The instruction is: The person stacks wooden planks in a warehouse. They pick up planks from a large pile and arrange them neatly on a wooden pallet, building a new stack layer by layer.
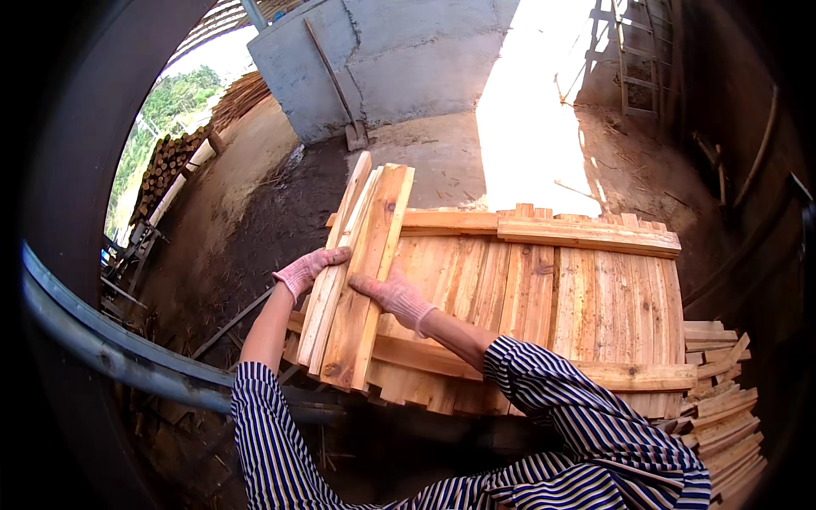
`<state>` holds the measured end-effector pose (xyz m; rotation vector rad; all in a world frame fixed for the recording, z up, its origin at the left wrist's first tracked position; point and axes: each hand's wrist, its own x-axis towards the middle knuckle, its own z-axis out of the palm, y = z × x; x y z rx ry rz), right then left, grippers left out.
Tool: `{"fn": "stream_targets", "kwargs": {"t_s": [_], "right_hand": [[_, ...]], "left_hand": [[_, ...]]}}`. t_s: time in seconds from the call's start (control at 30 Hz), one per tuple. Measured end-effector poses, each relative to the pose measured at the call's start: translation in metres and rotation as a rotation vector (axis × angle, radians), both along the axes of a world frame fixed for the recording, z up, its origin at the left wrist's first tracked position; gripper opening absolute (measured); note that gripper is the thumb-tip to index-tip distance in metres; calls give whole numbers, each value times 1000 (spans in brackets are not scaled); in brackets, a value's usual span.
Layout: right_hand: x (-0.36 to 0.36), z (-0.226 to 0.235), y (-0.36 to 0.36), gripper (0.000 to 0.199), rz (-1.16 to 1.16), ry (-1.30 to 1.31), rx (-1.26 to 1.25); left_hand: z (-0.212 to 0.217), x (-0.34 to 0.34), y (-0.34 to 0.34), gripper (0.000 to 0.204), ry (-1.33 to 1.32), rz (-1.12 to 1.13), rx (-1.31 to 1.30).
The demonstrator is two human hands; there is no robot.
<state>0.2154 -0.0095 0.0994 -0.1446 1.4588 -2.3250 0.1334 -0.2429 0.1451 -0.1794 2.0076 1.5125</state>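
Head view. Left hand [311,270], in a pinkish knit glove, is partly closed against the left edge of a few narrow boards [370,246]; its tip reaches onto their upper faces. Right hand [395,297], gloved alike, grips the same set from the right edge, thumb over the top face, palm half curled; what its fingers do underneath cannot be seen. Boards sit side by side between the hands, long ends running out beyond them and back toward the wearer.

Under and to the right of the right hand: a wide layer of boards [586,280], set edge to edge. Two crosswise strips top it, a far strip [591,233] beyond the right hand and a near strip [633,376] closer to the wearer than that hand. Further right, past the forearm, a fanned pile of cut wood [731,433]. Left of the left hand and nearer the wearer, a curved metal pipe [127,357]. Well beyond both hands, a shovel [356,136] leans on a grey wall [408,64]. Both sleeves striped [552,391].
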Motion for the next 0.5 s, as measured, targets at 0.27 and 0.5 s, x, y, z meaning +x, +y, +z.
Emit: {"fn": "stream_targets", "kwargs": {"t_s": [0.27, 0.5], "right_hand": [[35, 0, -21, 99, 231, 300, 671], [143, 32, 194, 109, 134, 324, 300]], "left_hand": [[-81, -55, -121, 82, 165, -51, -464], [3, -74, 69, 94, 300, -245, -1331]]}}
